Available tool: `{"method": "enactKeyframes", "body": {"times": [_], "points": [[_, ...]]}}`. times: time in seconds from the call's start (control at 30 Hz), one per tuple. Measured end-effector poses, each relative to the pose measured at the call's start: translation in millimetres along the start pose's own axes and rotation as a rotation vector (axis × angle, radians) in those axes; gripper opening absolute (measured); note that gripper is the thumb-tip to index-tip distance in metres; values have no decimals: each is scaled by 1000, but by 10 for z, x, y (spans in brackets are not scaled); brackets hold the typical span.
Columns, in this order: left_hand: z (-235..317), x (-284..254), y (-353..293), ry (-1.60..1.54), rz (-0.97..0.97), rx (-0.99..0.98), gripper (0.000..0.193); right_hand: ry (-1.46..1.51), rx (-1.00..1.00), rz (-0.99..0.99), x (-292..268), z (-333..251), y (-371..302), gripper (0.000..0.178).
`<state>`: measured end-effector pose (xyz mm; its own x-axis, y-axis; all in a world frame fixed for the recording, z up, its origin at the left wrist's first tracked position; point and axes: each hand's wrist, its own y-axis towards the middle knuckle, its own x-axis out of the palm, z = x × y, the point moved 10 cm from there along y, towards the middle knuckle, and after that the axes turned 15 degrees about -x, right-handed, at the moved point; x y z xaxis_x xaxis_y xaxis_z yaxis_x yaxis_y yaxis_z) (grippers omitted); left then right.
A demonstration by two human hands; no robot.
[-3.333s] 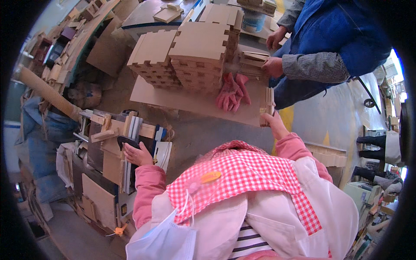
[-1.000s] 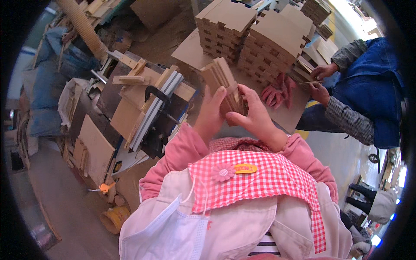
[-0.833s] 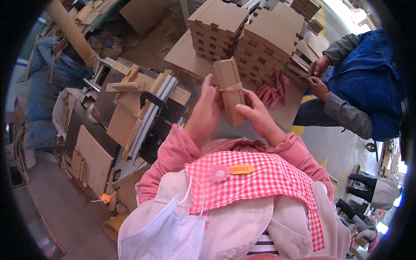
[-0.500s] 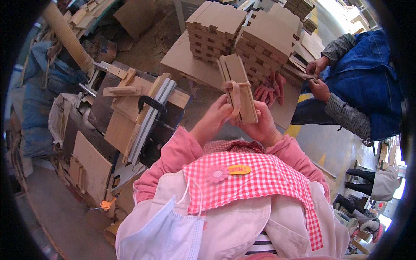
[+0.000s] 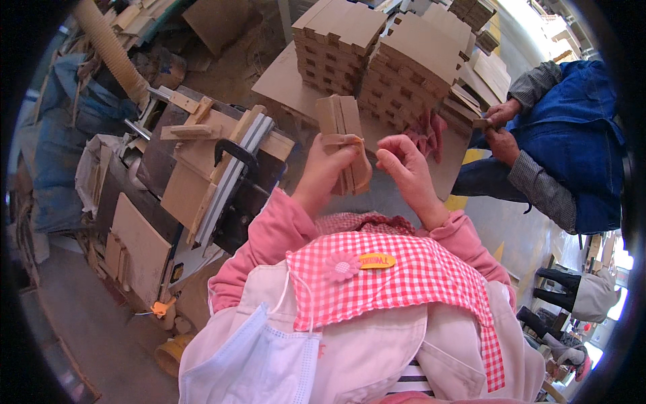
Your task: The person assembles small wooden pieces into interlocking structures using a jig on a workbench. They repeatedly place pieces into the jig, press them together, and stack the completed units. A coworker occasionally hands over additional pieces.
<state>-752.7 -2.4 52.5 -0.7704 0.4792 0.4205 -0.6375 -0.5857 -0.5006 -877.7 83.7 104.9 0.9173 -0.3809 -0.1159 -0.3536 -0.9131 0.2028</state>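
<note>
My left hand (image 5: 324,168) is closed round the lower left part of a bundle of narrow wooden boards (image 5: 340,116). A tan strap (image 5: 365,176) goes across the bundle and hangs in a loop down its right side. The boards are held tilted slightly left, above the front of the worktable. To the right of the bundle, and apart from it, is my right hand (image 5: 409,172). Its fingers are loosely bent, thumb and fingertips a little apart, with nothing visible between them.
Stacks of notched boards (image 5: 410,74) stand on the table beyond my hands, pink gloves (image 5: 427,135) beside them. At left is a saw bench (image 5: 222,175) with a black clamp (image 5: 235,155). A co-worker in blue (image 5: 565,141) handles a small piece at right.
My right hand has let go of the bundle and moved off to its right. The bundle, now in my left hand alone, has shifted left and turned, its strap loop now on the right.
</note>
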Motion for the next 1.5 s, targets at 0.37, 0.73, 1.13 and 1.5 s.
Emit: {"method": "enactKeyframes", "body": {"times": [0.37,0.73,1.13,1.5], "points": [[-22,221,-96,185,43,25,61,-179,-121,-32,28,-169,30,20],[-47,345,-112,161,36,41,51,-167,-128,1,-78,-163,-56,16],[-69,329,-75,218,-67,84,33,-326,-279,49,-126,-221,-64,28],[-543,601,23,145,-303,-108,55,294,214,-92,8,512,-343,68]]}}
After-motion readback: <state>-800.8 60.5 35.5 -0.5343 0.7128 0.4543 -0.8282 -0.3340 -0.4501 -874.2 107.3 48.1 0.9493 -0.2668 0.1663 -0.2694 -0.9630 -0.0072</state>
